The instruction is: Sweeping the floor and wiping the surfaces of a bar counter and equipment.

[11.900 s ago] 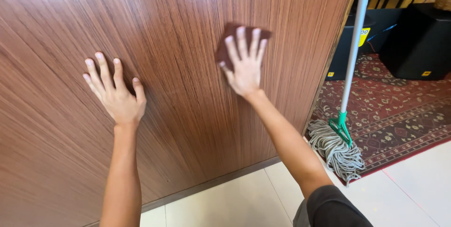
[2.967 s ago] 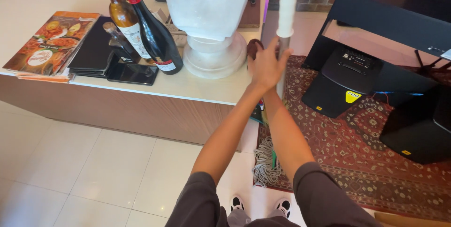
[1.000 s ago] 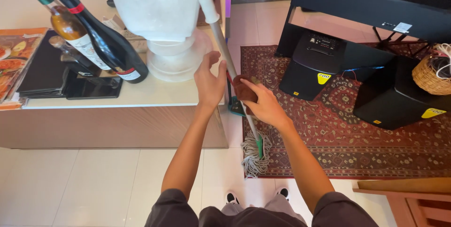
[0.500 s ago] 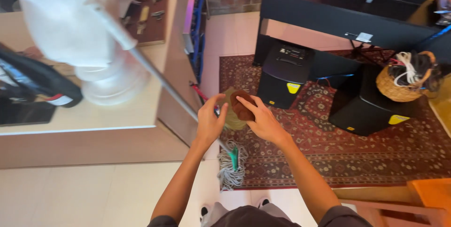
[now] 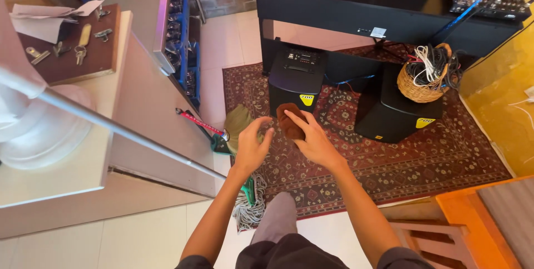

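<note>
Room: we look down on pale floor tiles and a patterned red rug [image 5: 356, 152] filling the middle of the frame.
Table: a light table [image 5: 61, 174] runs down the left side, with a white rounded vase base [image 5: 39, 135] on it.
Left hand: our left hand [image 5: 251, 147], at centre frame, is half curled with fingers spread; its grip holds nothing.
Right hand: our right hand [image 5: 312, 141] sits just right of the left, its grip closed on a brown cloth [image 5: 289, 121].
Cloth: it sticks up from the right fingers, just above and between both hands.
Mop: a metal mop handle [image 5: 128, 132] slants from the left edge down to a stringy mop head [image 5: 248, 209] on the tiles below the left wrist.
Background: two black speakers [image 5: 297, 77] and a wicker basket [image 5: 424, 82] of cables stand on the rug, upper centre and upper right.
</note>
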